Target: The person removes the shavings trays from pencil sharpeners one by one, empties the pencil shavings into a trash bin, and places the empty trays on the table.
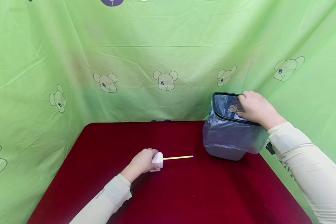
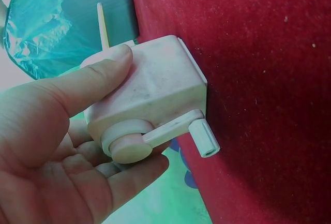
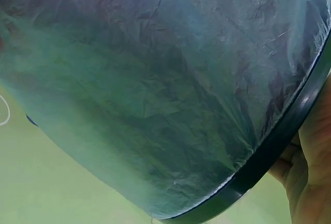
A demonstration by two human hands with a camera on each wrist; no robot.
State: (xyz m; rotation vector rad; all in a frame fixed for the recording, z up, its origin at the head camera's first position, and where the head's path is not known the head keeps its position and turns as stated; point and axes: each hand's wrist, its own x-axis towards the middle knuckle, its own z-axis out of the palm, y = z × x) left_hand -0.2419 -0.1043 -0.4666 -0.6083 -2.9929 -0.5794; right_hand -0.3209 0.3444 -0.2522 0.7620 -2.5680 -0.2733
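A pale pink crank pencil sharpener [image 1: 157, 160] stands on the red table, with my left hand [image 1: 142, 161] gripping it between thumb and fingers. Its crank handle [image 2: 204, 137] faces the left wrist camera. From the sharpener's far side a yellow pencil [image 1: 177, 157] sticks out to the right. My right hand [image 1: 256, 107] is over the opening of a grey waste bin [image 1: 225, 152], thumb and fingers apart. Pencil shavings [image 1: 233, 109] show just left of that hand, within the bin's mouth; whether they are falling or lying cannot be told. The bin's rim hides part of this hand in the right wrist view.
A clear plastic liner [image 1: 232, 133] hangs over the bin's outside, under a black rim [image 1: 226, 118]. The bin stands at the right back of the red-covered table [image 1: 114, 140]. Green curtains [image 1: 134, 62] with bear heads surround the table's back and sides.
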